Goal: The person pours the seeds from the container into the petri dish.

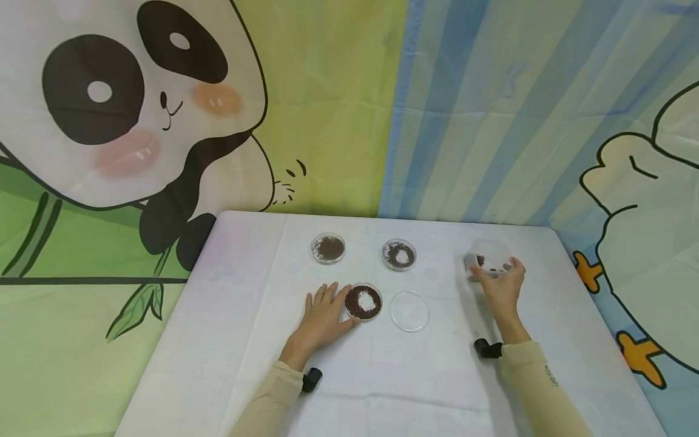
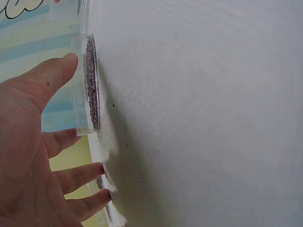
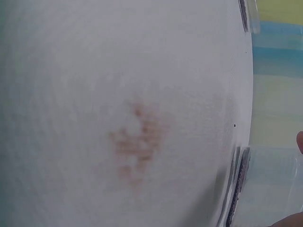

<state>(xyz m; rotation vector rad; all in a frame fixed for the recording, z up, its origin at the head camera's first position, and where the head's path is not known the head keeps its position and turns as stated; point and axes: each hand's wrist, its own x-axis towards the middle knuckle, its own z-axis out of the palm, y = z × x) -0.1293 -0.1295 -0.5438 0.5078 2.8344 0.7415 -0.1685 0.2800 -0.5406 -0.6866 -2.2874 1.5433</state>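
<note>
A round clear petri dish [image 1: 363, 301] holds dark brown grains around a white patch. My left hand [image 1: 321, 320] pinches this dish at its sides; in the left wrist view the thumb and index finger lie against its clear wall [image 2: 80, 94], and the other fingers touch the table. Over at the right, my right hand [image 1: 503, 291] grips a clear plastic container [image 1: 489, 258] with some dark grains and white inside. In the right wrist view only its corner [image 3: 272, 175] and bits of fingers show. A clear round lid [image 1: 409, 311] lies flat between the hands.
Two more petri dishes stand towards the back of the white table [image 1: 437, 388]: one with mostly brown grains [image 1: 328, 249], another with brown grains and a white patch [image 1: 398, 255]. Printed cloths with a panda [image 1: 164, 91] hang behind the table.
</note>
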